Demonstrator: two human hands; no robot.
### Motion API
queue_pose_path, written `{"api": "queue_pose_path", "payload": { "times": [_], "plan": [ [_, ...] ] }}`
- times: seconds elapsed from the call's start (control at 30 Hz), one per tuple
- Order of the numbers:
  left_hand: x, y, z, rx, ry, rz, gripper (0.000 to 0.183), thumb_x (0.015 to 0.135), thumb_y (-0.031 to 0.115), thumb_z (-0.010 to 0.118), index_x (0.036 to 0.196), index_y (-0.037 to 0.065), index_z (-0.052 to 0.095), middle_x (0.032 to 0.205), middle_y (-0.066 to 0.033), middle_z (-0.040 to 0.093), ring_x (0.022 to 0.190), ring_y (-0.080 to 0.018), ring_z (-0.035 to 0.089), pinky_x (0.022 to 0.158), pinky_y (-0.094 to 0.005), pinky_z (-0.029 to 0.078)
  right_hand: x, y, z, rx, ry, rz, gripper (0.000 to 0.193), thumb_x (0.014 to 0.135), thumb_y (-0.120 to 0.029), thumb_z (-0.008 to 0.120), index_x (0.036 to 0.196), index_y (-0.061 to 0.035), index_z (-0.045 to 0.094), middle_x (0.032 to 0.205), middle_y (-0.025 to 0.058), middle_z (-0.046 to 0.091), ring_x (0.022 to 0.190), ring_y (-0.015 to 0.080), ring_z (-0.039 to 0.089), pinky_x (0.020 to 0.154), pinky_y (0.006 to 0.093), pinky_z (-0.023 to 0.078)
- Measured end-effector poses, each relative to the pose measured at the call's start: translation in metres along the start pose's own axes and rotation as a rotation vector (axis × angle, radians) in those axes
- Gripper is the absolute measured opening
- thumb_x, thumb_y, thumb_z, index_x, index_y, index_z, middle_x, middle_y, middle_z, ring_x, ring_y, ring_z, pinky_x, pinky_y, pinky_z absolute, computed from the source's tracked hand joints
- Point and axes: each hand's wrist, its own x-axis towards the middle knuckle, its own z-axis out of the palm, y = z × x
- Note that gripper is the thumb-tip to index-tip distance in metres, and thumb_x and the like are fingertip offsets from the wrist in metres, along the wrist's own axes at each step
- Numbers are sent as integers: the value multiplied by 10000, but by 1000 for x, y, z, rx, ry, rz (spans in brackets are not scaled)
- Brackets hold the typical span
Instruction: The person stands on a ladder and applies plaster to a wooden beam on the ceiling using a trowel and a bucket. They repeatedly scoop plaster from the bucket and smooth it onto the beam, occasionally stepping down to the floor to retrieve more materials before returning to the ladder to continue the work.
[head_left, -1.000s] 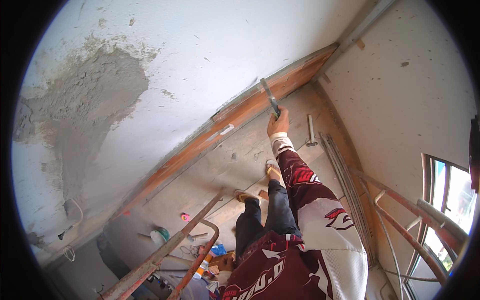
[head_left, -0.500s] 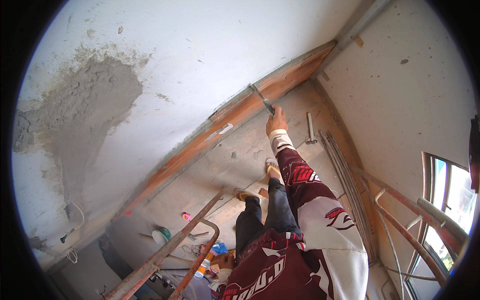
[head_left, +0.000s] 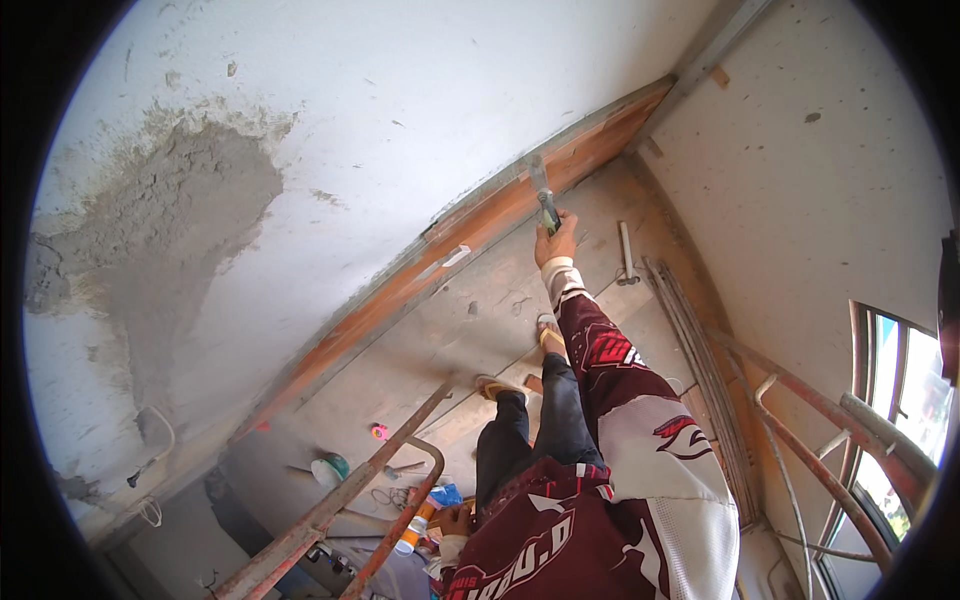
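In my outstretched right hand [head_left: 557,240] is a putty knife [head_left: 549,212], its dark greenish handle closed in my fingers. Its flat metal blade points away from me, in front of the orange-brown board [head_left: 577,150] along the foot of the white wall [head_left: 390,110]. From this view I cannot tell whether the blade touches the board or the wall. Low down beside my body, my left hand [head_left: 456,519] is small and partly hidden by my sleeve. It is beside an orange-and-white container [head_left: 412,530] and a blue packet [head_left: 446,495]; its fingers are unclear.
Red-brown scaffold rails [head_left: 330,500] rise on the left, others [head_left: 820,400] on the right. A hammer [head_left: 627,252] and long metal bars [head_left: 700,380] lie on the boards beyond my feet. Grey mortar [head_left: 185,210] covers part of the wall. A pink tape roll [head_left: 379,431] sits lower left.
The putty knife has swung rightward and turned, so its blade now shows its broad face instead of a thin edge. My right hand has shifted only slightly.
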Motion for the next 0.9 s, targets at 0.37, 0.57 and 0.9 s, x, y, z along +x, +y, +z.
{"api": "queue_pose_path", "payload": {
  "times": [0.37,0.57,0.9],
  "plan": [
    [-14,28,6,-77,-15,-101,190,872,199,628,925,18,605,764,-36,611,620,-112,552,557,-269,473,-7,12,35,151,-28,175,460,779,-168,674,1155,-92,422,946,169,594,863,294,608,819,373,458],
    [-10,4,7,-84,29,-89,186,866,203,640,898,21,619,761,-33,615,626,-104,550,575,-267,476,-23,7,32,69,-96,189,491,788,-170,667,1189,-91,395,993,215,602,899,338,615,834,401,457],
    [5,-27,0,65,12,20,221,855,194,640,945,-5,614,844,-82,634,661,-141,584,601,-282,497,-31,2,29,-50,-282,114,485,809,-155,652,1201,-79,376,1007,227,599,915,352,614,832,402,463]
  ]
}}
